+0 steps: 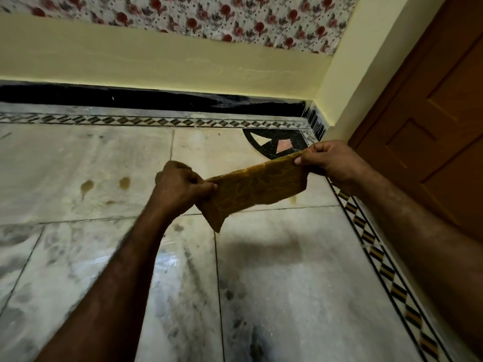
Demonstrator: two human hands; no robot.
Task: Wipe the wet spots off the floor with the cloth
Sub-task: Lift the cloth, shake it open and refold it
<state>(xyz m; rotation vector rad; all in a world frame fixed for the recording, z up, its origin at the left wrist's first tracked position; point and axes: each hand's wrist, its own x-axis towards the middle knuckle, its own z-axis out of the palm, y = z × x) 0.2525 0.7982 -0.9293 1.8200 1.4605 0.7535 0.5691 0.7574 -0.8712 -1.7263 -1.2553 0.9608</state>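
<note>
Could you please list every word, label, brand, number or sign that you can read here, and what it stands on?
There is no text to read in this view.
The cloth, held between the left hand and right hand, bears only a veined pattern.
The wallpaper shows only flowers, the door bare panels, the floor border diamonds.

Both arms reach forward; the left hand (180,189) grips one end of the cloth (253,189), and the right hand (329,163), held higher, pinches the other.
</note>
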